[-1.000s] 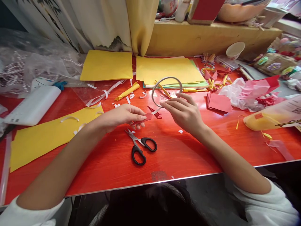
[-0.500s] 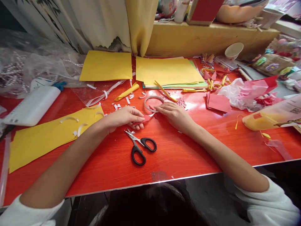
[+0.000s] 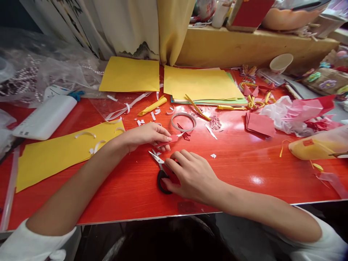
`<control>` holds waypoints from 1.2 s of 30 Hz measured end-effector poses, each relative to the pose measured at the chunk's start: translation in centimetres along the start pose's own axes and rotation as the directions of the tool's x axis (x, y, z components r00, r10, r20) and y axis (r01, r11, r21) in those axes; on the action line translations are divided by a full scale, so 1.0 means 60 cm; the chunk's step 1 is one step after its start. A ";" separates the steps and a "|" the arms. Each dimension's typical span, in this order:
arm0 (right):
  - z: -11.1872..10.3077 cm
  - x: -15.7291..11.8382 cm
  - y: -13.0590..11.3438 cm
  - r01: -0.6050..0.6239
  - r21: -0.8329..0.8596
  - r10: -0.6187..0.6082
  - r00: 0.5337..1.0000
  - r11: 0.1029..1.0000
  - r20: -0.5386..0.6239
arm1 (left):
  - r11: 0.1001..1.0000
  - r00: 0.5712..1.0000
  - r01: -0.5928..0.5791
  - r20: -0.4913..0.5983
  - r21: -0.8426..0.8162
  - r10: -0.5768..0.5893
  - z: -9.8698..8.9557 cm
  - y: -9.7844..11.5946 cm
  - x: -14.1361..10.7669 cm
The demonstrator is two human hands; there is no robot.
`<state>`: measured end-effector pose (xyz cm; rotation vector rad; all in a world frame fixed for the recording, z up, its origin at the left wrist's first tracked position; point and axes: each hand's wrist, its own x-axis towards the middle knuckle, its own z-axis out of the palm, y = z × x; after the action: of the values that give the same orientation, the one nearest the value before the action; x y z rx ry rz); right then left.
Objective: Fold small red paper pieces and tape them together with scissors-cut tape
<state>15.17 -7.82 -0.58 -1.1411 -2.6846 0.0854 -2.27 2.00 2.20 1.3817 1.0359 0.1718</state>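
As right hand overlaps scissors — long axis diagonal, tips away-left.

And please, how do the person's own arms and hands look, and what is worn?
Loose, plain white sleeves, about elbow-length, leave both forearms uncovered. The left hand and right hand look ungloved and unadorned, without visible markings.

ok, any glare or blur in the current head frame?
Head view: bright glare spot on the red table, beyond the right forearm; same view: scissors fairly crisp; head view again: flower-trimmed item at right edge soft, cause unclear.
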 end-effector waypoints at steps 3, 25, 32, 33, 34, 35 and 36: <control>-0.022 -0.005 0.006 -0.060 -0.006 0.060 0.995 0.998 0.077 | 1.000 1.000 0.019 0.000 -0.010 -0.019 -0.003 0.000 0.000; -0.035 0.014 0.125 -0.337 0.939 0.144 0.928 -0.070 0.344 | 0.992 0.992 -0.059 -0.118 -0.111 0.046 -0.013 0.001 -0.006; -0.035 0.016 0.112 -0.454 0.887 0.264 0.868 0.082 0.420 | 0.981 0.979 -0.115 -0.185 -0.157 0.086 -0.004 0.006 -0.005; -0.035 0.016 0.109 -0.468 0.878 0.287 0.858 0.099 0.426 | 0.979 0.978 -0.118 -0.191 -0.166 0.085 -0.002 0.007 -0.006; -0.033 0.016 0.106 -0.475 0.873 0.300 0.854 0.111 0.426 | 0.976 0.977 -0.122 -0.194 -0.178 0.087 0.001 0.009 -0.006; -0.032 0.017 0.104 -0.473 0.873 0.303 0.854 0.117 0.422 | 0.973 0.977 -0.126 -0.197 -0.192 0.087 0.004 0.010 -0.006; -0.029 0.017 0.102 -0.464 0.878 0.299 0.860 0.117 0.415 | 0.971 0.976 -0.125 -0.199 -0.204 0.084 0.007 0.011 -0.006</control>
<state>19.22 -2.89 0.46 -1.2327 -1.5515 1.7321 -1.88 1.64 2.88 1.2390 1.0664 0.4885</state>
